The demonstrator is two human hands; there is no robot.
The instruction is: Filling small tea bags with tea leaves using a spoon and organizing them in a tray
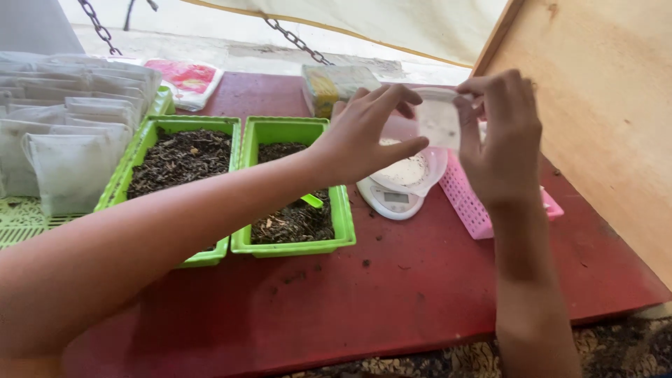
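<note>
Left hand (364, 133), right hand (500, 133): both pinch small white pouch (439, 122) | above white scale (395, 192) | green trays (294, 185) of dark leaves alongside

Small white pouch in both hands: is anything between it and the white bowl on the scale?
Nothing visible. The small white pouch, pinched by left hand and right hand, hangs above the white bowl on the white scale.

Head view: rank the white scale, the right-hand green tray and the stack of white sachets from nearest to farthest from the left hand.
From the left hand:
1. White scale, just below and right of it.
2. Right-hand green tray, under the forearm.
3. Stack of white sachets, far left.
</note>
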